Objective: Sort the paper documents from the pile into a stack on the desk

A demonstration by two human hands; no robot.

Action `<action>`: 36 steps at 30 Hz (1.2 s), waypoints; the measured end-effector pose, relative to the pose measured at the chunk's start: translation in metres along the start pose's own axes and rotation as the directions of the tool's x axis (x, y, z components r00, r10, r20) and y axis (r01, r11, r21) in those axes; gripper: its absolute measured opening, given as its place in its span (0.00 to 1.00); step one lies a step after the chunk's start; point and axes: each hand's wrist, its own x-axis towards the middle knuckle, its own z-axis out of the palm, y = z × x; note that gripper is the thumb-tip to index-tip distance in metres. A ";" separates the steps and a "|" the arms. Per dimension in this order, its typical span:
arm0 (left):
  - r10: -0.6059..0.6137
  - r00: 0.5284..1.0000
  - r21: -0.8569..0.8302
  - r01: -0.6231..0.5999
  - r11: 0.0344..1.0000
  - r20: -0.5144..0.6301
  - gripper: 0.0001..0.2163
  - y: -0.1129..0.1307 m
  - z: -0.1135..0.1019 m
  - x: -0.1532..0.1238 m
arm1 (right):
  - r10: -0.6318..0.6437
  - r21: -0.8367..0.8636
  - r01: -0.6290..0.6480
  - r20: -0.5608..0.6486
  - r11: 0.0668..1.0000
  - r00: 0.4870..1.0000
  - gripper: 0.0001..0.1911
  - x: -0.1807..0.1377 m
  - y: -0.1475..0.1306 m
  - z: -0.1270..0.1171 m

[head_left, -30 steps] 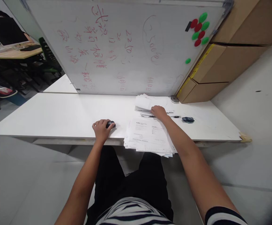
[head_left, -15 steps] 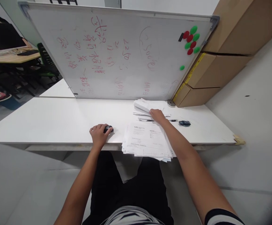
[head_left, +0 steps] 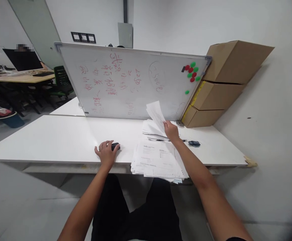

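Note:
My left hand [head_left: 106, 152] rests on the white desk with its thumb and fingers curled round a small dark object [head_left: 115, 146], rounded like a computer mouse but partly hidden. Pinched between the fingers of my right hand [head_left: 171, 130] is a white paper [head_left: 156, 113], its far end raised in front of the whiteboard. Beneath it lies a pile of papers [head_left: 149, 128]. Closer to me, a larger stack of printed sheets [head_left: 158, 160] overhangs the desk's front edge. A pen [head_left: 158, 139], partly covered by my hand, lies between the two piles.
A whiteboard [head_left: 125, 80] with red writing and round magnets stands along the back of the desk [head_left: 60, 140]. Cardboard boxes [head_left: 218, 93] are stacked at the right. A dark crumpled item [head_left: 194, 143] lies on the right, and a grey metallic thing [head_left: 179, 124] sits by the boxes.
My right hand has lifted the paper from the rear pile, tilting its far end upward. My left hand stays at the dark object. The head view has tipped up.

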 end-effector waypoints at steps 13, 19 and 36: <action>0.046 0.837 -0.795 0.500 0.343 0.546 0.25 0.118 -0.062 0.000 | -0.038 0.810 -0.076 0.120 0.582 0.992 0.15 -0.141 -0.042 -0.055; 0.141 0.839 -0.846 0.496 0.198 0.525 0.24 0.144 -0.071 0.008 | 0.086 0.855 -0.126 0.096 0.503 0.992 0.19 -0.146 -0.047 -0.063; 0.397 0.795 -0.825 0.215 0.523 0.459 0.19 0.148 -0.042 -0.004 | 0.306 0.696 -0.205 -0.023 0.688 0.952 0.18 -0.164 -0.041 -0.014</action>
